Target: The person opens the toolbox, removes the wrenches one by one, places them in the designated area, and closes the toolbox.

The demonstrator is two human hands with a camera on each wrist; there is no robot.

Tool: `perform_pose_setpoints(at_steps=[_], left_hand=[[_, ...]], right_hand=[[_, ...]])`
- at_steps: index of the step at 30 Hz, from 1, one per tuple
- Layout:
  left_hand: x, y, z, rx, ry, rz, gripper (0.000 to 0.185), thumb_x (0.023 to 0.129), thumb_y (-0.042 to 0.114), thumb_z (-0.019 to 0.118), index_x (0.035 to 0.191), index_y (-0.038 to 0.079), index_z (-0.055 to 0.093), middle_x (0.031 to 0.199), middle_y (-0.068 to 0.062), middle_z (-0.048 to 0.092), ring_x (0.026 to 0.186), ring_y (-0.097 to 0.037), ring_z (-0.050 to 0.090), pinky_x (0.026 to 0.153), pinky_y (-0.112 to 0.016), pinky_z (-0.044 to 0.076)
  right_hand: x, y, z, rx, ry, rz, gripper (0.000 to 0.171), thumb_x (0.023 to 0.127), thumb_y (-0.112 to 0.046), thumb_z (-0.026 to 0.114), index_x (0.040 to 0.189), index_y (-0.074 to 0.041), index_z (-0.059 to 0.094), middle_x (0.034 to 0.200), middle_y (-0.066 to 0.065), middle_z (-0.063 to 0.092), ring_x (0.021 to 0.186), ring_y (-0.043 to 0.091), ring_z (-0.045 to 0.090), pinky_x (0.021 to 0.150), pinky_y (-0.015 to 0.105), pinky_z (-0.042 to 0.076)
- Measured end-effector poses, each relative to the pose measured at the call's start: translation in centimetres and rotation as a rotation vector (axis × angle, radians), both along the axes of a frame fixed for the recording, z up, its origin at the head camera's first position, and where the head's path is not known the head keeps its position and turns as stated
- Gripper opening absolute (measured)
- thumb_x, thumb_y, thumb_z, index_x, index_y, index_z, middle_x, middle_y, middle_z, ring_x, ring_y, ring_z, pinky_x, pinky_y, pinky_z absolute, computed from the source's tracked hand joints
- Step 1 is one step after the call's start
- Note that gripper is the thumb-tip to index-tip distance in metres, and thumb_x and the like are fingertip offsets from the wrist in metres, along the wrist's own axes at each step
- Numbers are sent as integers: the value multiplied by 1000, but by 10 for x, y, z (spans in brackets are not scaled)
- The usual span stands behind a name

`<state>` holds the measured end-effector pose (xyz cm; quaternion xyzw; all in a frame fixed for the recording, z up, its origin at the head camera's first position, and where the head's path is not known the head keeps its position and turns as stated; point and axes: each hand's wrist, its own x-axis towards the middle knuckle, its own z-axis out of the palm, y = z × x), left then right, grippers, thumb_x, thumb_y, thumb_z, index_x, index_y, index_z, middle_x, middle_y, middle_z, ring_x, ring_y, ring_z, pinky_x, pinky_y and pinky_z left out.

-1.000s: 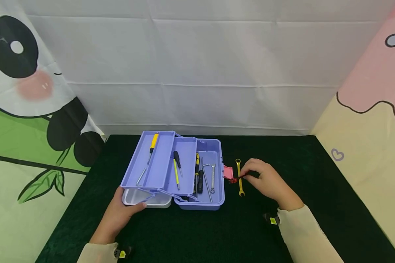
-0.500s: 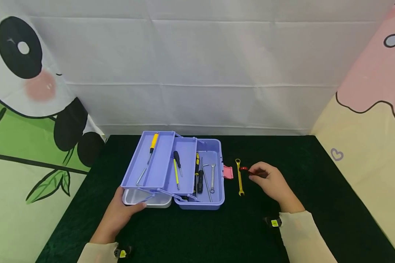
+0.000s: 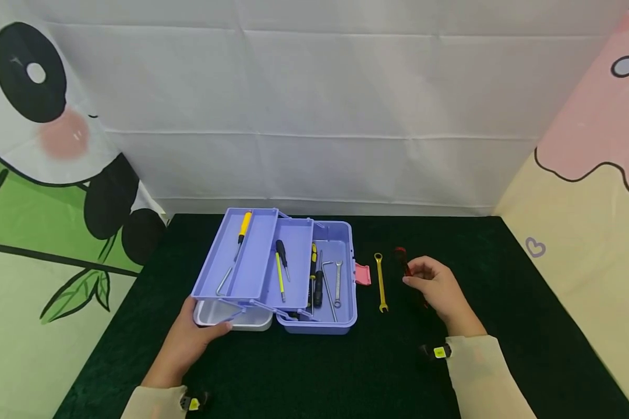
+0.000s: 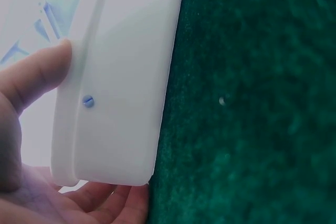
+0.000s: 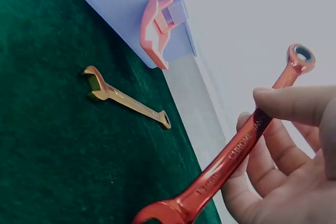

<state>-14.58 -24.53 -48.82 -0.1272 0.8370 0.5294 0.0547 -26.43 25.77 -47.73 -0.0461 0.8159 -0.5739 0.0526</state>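
A red combination wrench is pinched between the thumb and fingers of my right hand, right of the toolbox. It points away from me in the head view, with its ring end up in the right wrist view. My left hand grips the white lid of the purple toolbox, thumb on the rim and fingers round the outer side. The toolbox stands with its trays spread to the left. Between it and my right hand lies a yellow combination wrench, flat on the cloth.
The upper tray holds a yellow-handled screwdriver and a hex key. In the lower tray are small screwdrivers. The deep bin contains several tools, among them a silver wrench. A pink latch sticks out from the right side.
My right hand has lifted the red wrench away from beside the latch, moved right past the yellow wrench and turned it to point away. My left hand has stayed on the lid.
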Motion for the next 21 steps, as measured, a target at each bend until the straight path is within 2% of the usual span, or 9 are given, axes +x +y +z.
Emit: perform_pose_setpoints(at_steps=[5, 12, 17, 21], left_hand=[[0, -1, 0, -15, -12, -3, 124, 85, 41, 86, 166, 17, -4, 167, -23, 18, 143, -46, 33, 115, -69, 26], [0, -2, 0, -17, -15, 1, 123, 85, 39, 86, 166, 17, -4, 167, -23, 18, 143, -47, 33, 115, -69, 26], [0, -2, -1, -20, -15, 0, 124, 84, 41, 86, 166, 18, -4, 167, -23, 18, 143, -46, 34, 115, -69, 25], [0, -2, -2, -3, -5, -3, 123, 85, 40, 86, 167, 18, -2, 167, -21, 20, 142, -45, 36, 115, -68, 27]], right_hand=[[-10, 3, -1, -33, -81, -18, 31, 100, -11, 68, 127, 1, 59, 114, 14, 61, 99, 25, 60, 83, 34, 53], [-18, 2, -3, -77, -235, -50, 36, 101, -11, 65, 133, 1, 54, 112, 12, 63, 104, 28, 64, 85, 35, 57], [-23, 0, -7, -57, -272, -73, 38, 101, -12, 65, 134, 2, 52, 110, 11, 66, 103, 26, 65, 86, 38, 58], [-29, -2, -15, 14, -286, -69, 35, 100, -12, 67, 130, 1, 54, 109, 11, 66, 99, 23, 66, 85, 40, 59]])
